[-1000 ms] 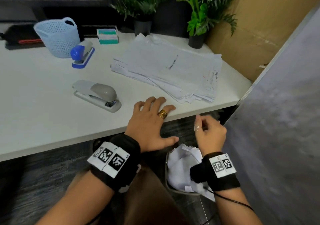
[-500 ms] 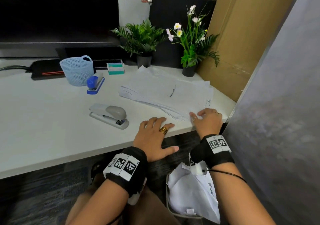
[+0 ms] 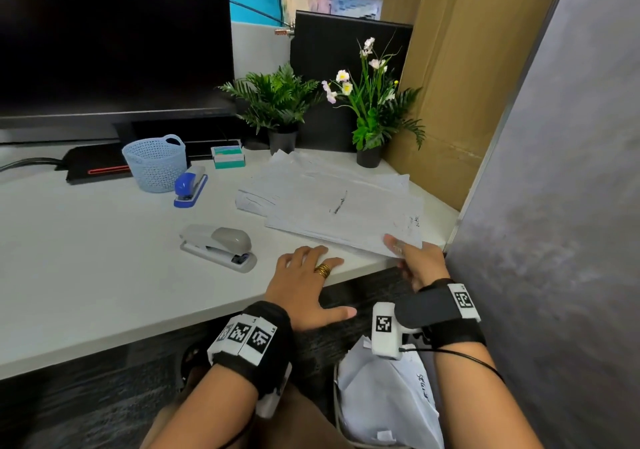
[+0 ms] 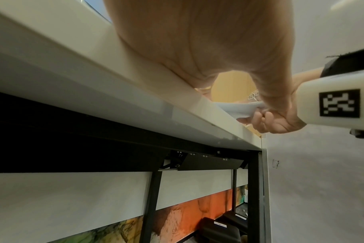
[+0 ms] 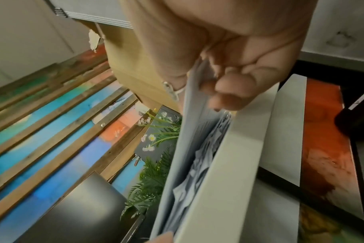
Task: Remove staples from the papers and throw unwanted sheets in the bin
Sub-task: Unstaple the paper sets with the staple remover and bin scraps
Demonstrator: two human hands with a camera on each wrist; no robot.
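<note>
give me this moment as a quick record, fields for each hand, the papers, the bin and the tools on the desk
left hand: flat on the desk edge, holding nothing
right hand: pinching the near corner of the paper stack
bin: under the desk edge, holds crumpled sheets
tools: grey stapler, blue stapler beside a basket

You see even, bright indoor light on the pale surface (image 3: 86, 275); wide-angle bending warps the edges, and both wrist views are soft and blurred up close.
</note>
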